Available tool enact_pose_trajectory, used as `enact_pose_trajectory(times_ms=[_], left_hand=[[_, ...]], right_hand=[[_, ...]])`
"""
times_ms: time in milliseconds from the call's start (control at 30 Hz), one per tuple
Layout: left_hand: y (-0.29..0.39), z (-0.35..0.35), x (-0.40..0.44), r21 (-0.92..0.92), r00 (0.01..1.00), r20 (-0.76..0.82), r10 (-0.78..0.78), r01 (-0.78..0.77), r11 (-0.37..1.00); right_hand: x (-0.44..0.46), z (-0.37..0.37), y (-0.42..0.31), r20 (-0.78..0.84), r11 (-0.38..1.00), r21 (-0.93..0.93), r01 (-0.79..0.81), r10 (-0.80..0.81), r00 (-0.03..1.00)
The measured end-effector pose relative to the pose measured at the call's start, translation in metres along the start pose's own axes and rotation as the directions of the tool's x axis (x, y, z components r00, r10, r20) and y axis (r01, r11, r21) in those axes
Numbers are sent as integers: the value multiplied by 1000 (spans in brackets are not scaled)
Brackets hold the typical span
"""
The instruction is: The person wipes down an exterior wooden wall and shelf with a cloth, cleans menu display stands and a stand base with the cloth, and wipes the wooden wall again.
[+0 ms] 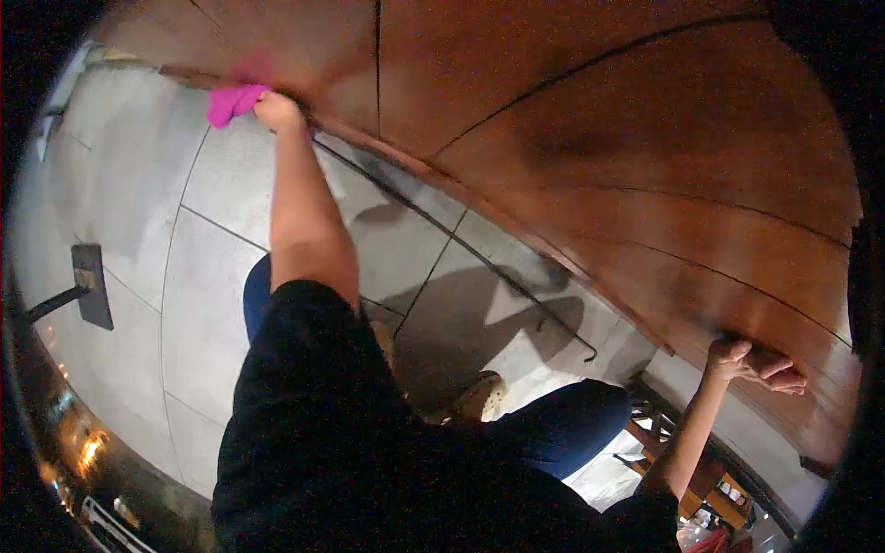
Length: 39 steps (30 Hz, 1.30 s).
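Observation:
A bright pink cloth [235, 103] is bunched in my left hand [279, 111], whose fingers are closed on it. That hand is at the lower edge of a large brown wooden panel [553, 138], and the cloth lies against the edge. On the far right, my right hand [758, 366] rests against the panel's face. Its fingers are curled in, and nothing shows in them. Dark curved lines run across the glossy wood.
Grey floor tiles [217, 304] lie below the panel, with a thin dark rod [516, 286] along its edge. A flat dark metal foot on a bar [92, 288] stands at left. Wooden furniture [710, 488] is at lower right. My bent knee [576, 419] is close by.

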<state>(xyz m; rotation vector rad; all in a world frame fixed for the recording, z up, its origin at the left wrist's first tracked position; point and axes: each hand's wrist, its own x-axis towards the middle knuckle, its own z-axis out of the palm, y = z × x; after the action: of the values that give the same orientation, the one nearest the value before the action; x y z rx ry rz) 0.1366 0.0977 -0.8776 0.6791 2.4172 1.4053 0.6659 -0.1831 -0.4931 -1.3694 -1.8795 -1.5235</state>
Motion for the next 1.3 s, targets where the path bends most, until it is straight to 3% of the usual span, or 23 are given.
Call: enact_pose_trajectory(times_ms=[67,133,167,267,367,433,467,533,600,633,667,700,767,800,833,867,900,967,1000,1067,1133,1200,1300], left_hand=[[4,11,-41,90,999,-43,-15,19,996],[2,23,-108,-241,976,-217,27,-80,967],[-35,49,-132,-128,972,-178,156,-180,975],[6,10,-264,-69,946,221,-239,260,963],[-2,3,-407,-90,885,309,-349,392,916],[6,-18,-462,-3,711,540,-450,536,844],[1,-30,-474,-136,626,629,-462,673,727],[-30,-49,-473,-250,415,826,-383,877,410],[-37,-62,-465,-119,126,971,-201,992,49],[-31,-77,-463,-196,215,976,26,830,523],[-17,-89,-459,-128,120,991,66,633,763],[-3,-102,-455,-108,24,994,106,361,926],[58,-133,-461,-117,-113,989,99,-168,979],[84,-156,-469,-361,-214,932,292,-476,802],[109,-178,-480,-397,-288,918,273,-642,656],[133,-201,-491,-422,-350,906,238,-775,470],[155,-216,-497,-440,-401,896,193,-861,255],[195,-217,-502,-634,-383,729,567,-689,350],[228,-227,-506,-686,-363,609,705,-687,238],[286,-244,-514,-732,-315,310,897,-681,13],[326,-240,-530,-553,-376,-159,913,-732,-398],[354,-232,-575,-317,-395,-255,883,-828,-462],[372,-207,-638,-63,-302,-231,925,-944,-324]], right_hand=[[-3,-1,2,15,1000,-3,-11,11,1000],[-7,-2,8,30,1000,-4,-16,16,999],[-9,-3,12,38,1000,-3,-20,20,999],[-21,-7,21,65,999,-3,-40,40,997],[-35,-11,31,98,997,-4,-71,71,993],[-36,-10,31,79,991,55,-122,117,990],[-34,-8,29,56,984,96,-148,144,988],[-25,-16,20,78,985,90,-150,143,987],[-28,-38,5,218,971,100,-218,193,957],[-39,-42,-13,155,904,245,-349,319,935],[-65,-41,-34,125,796,345,-498,487,864],[-92,-52,-65,262,608,363,-706,661,703],[-155,-68,-133,555,61,303,-951,800,229],[-200,-56,-178,616,-383,324,-865,779,-114],[-187,-80,-168,847,-910,234,-342,363,-388],[-171,-100,-156,955,-934,-53,354,-151,-255],[-193,-91,-172,966,-925,-57,375,-146,-212],[-248,-44,-213,984,-916,-83,393,-137,-111],[-241,-31,-216,993,-870,101,483,61,-98],[-249,7,-231,911,-777,294,556,51,-410],[-235,13,-191,832,-724,245,645,-184,-523],[-240,27,-151,786,-654,235,719,-307,-536],[-275,52,-80,626,-590,193,784,-541,-561]])
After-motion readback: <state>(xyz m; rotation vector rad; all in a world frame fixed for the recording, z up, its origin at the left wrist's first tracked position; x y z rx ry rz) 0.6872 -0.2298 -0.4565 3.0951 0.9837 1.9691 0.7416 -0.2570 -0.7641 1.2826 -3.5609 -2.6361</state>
